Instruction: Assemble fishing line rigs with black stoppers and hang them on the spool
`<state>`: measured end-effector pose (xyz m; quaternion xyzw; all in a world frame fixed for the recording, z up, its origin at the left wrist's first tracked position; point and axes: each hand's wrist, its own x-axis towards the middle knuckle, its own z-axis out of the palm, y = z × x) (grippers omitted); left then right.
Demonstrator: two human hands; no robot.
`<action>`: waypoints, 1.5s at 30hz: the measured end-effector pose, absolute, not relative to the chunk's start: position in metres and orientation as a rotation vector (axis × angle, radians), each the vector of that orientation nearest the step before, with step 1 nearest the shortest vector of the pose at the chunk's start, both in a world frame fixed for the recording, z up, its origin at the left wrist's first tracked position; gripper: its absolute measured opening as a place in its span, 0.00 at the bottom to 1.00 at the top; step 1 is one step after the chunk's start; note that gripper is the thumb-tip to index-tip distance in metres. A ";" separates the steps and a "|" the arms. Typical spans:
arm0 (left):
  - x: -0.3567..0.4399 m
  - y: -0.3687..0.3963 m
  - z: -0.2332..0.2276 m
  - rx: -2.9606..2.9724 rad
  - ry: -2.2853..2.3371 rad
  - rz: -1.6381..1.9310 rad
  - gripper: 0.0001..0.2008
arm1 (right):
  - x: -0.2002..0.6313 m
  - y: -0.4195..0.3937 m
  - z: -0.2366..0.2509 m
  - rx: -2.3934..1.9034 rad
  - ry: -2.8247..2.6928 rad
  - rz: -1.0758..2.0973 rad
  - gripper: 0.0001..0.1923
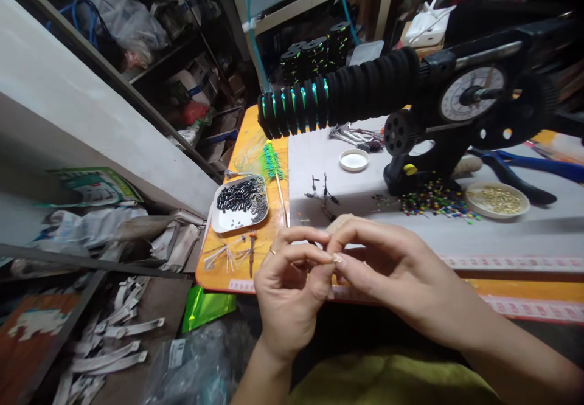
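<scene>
We saw the counter point(502, 235) carrying a black winding machine point(438, 119) with foam-covered spools, a tray of black tubes point(240, 204), scattered colored beads point(433, 203) and a white lid point(354, 160). Our left hand point(287, 283) and right hand point(387, 265) met fingertip to fingertip, each grip pinching a tiny piece point(336, 258) above the counter's near edge.

An orange table point(255, 143) stood at the room's centre, partly under a grey mat point(502, 235). Left of the table ran a pale wall point(68, 95) and dark cluttered shelves point(150, 34). Below the table, the floor point(150, 308) was littered with white strips.
</scene>
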<state>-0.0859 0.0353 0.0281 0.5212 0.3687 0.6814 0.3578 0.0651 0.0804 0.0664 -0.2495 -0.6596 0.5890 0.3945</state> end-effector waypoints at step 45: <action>-0.136 0.044 0.018 2.244 1.539 1.188 0.04 | 0.062 0.083 0.013 -0.817 -2.199 0.318 0.06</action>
